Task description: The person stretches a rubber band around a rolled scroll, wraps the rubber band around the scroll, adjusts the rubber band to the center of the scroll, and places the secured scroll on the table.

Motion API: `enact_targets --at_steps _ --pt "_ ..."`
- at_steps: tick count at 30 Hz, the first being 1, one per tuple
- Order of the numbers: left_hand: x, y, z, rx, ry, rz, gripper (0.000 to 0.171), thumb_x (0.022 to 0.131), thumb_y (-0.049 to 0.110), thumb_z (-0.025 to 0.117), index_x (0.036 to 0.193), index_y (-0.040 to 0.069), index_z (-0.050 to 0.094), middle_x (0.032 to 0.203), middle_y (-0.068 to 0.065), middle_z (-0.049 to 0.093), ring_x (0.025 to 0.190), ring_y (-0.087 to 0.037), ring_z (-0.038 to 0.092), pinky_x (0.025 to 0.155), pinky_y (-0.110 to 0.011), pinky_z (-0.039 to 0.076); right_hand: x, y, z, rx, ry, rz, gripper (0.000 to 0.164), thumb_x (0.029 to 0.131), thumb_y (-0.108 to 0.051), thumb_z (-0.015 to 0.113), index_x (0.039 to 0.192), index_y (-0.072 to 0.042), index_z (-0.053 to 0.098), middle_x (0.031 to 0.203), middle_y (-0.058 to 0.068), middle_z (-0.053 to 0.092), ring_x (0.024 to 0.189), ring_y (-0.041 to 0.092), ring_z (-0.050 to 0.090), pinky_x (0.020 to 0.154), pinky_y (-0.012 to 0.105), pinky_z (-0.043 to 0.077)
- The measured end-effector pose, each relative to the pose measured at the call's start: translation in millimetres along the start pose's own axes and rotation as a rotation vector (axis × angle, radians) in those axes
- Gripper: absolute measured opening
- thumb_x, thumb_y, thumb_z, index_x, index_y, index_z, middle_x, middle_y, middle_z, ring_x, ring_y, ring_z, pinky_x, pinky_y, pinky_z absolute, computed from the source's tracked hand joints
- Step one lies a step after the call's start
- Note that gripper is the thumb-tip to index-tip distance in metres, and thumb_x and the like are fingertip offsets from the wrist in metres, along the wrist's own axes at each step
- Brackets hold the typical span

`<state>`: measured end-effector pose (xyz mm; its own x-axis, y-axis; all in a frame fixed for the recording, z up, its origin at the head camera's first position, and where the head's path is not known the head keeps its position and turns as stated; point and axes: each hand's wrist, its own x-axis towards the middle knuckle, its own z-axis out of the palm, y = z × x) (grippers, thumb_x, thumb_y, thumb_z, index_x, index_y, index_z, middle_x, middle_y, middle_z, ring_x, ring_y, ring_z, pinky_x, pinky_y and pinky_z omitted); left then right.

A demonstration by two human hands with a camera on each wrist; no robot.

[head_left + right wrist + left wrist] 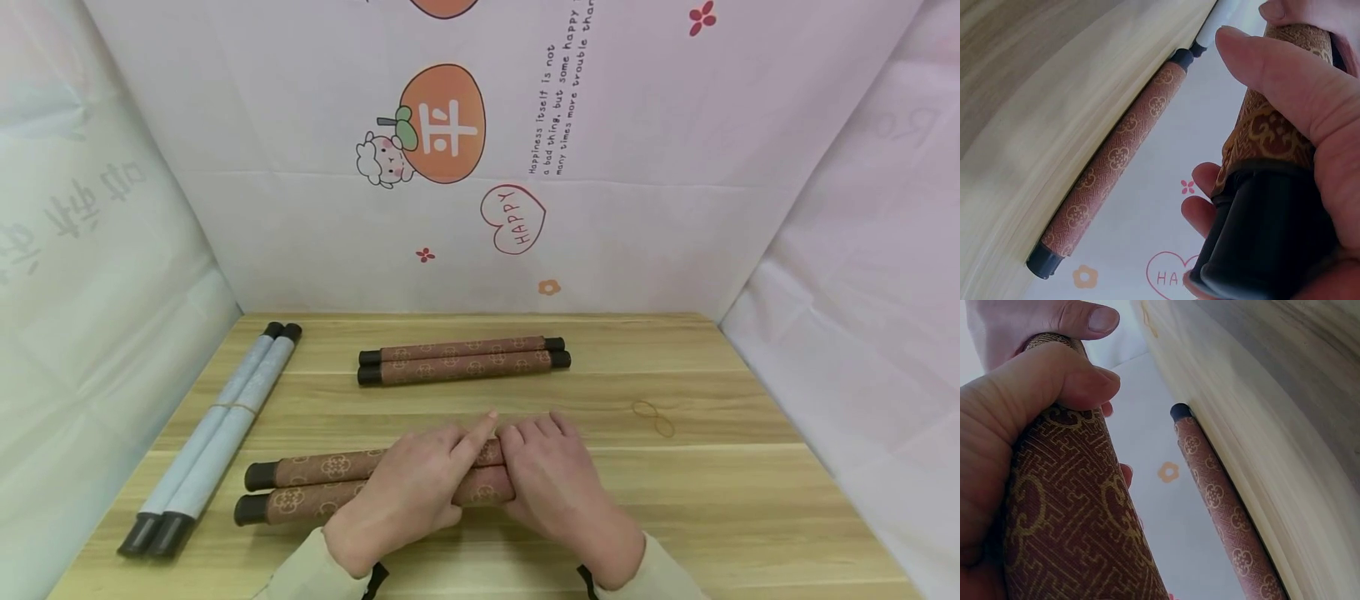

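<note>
Two brown patterned scrolls (pixel 330 467) with black end caps lie side by side near the front of the table, and both hands hold them together. My left hand (pixel 420 483) grips around their middle, its thumb across the top scroll surface in the left wrist view. Close beside it, my right hand (pixel 555 479) wraps the right end. In the right wrist view the black end caps (pixel 1266 231) show under that palm, with fingers curled round the far side. The scrolls' right end is hidden by the hand in the head view.
Another brown scroll pair (pixel 465 364) lies farther back. Along the left edge are two pale blue scrolls (pixel 217 442), bound by a rubber band (pixel 234 407). A loose, twisted rubber band (pixel 656 414) rests to the right. White printed cloth (pixel 637 242) walls the table on three sides.
</note>
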<state>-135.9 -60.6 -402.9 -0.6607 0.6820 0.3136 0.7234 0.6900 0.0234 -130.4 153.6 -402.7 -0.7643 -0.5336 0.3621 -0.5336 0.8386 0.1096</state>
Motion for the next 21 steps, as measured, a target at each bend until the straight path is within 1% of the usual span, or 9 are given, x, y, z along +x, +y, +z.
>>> enact_targets --at_steps 3,5,7,11,13,17,21 --pt "0.7 1.2 -0.2 -0.006 -0.009 -0.002 0.115 0.063 0.023 0.094 0.162 0.012 0.037 0.092 0.004 0.062 0.069 -0.011 0.054 0.063 -0.030 0.052 0.0 -1.1 2.3 -0.026 0.041 -0.023 0.060 0.066 -0.044 0.092 0.107 -0.008 0.068 0.100 0.007 0.074 0.099 0.032 0.072 0.100 0.061 0.052" --pt "1.4 2.4 -0.7 -0.010 -0.020 -0.003 0.115 0.064 0.023 0.094 0.162 0.011 0.036 0.093 0.004 0.063 0.070 -0.012 0.055 0.064 -0.030 0.053 -0.3 -2.2 3.7 -0.032 0.058 -0.037 0.059 0.067 -0.043 0.091 0.107 -0.008 0.068 0.097 0.007 0.074 0.095 0.031 0.073 0.098 0.060 0.054" --pt "2.3 3.4 -0.9 -0.008 -0.032 -0.002 0.114 0.065 0.025 0.094 0.162 0.011 0.036 0.095 0.003 0.065 0.072 -0.013 0.058 0.065 -0.030 0.054 -0.5 -2.9 5.2 -0.034 0.068 -0.048 0.056 0.066 -0.041 0.091 0.106 -0.007 0.069 0.094 0.006 0.073 0.091 0.029 0.073 0.095 0.056 0.055" --pt "3.2 4.5 -0.4 0.000 -0.047 0.005 0.115 0.066 0.027 0.094 0.163 0.011 0.035 0.098 0.002 0.067 0.075 -0.015 0.062 0.069 -0.032 0.056 -1.5 -3.6 5.8 -0.033 0.066 -0.049 0.055 0.065 -0.039 0.089 0.105 -0.007 0.069 0.090 0.004 0.072 0.087 0.025 0.072 0.089 0.047 0.058" --pt "3.1 4.6 0.1 0.000 -0.050 0.006 0.115 0.066 0.028 0.094 0.163 0.011 0.034 0.099 0.001 0.067 0.077 -0.015 0.063 0.070 -0.032 0.057 -1.8 -3.6 5.6 -0.025 0.060 -0.040 0.057 0.064 -0.041 0.091 0.104 -0.008 0.070 0.090 0.004 0.072 0.087 0.023 0.072 0.087 0.045 0.058" --pt "2.5 4.8 0.2 0.006 -0.060 0.003 0.115 0.067 0.029 0.094 0.163 0.012 0.034 0.100 0.002 0.067 0.077 -0.015 0.063 0.071 -0.032 0.057 -2.8 -3.0 6.5 -0.010 0.039 -0.023 0.059 0.064 -0.045 0.091 0.104 -0.009 0.069 0.090 0.004 0.072 0.087 0.023 0.072 0.086 0.044 0.058" --pt "1.2 3.9 0.8 0.013 -0.096 -0.020 0.114 0.069 0.033 0.093 0.164 0.013 0.033 0.101 0.002 0.067 0.081 -0.015 0.063 0.075 -0.033 0.057 -3.4 -1.4 7.8 0.004 0.000 -0.013 0.062 0.063 -0.044 0.091 0.110 -0.009 0.068 0.094 0.004 0.073 0.090 0.024 0.072 0.086 0.045 0.058"
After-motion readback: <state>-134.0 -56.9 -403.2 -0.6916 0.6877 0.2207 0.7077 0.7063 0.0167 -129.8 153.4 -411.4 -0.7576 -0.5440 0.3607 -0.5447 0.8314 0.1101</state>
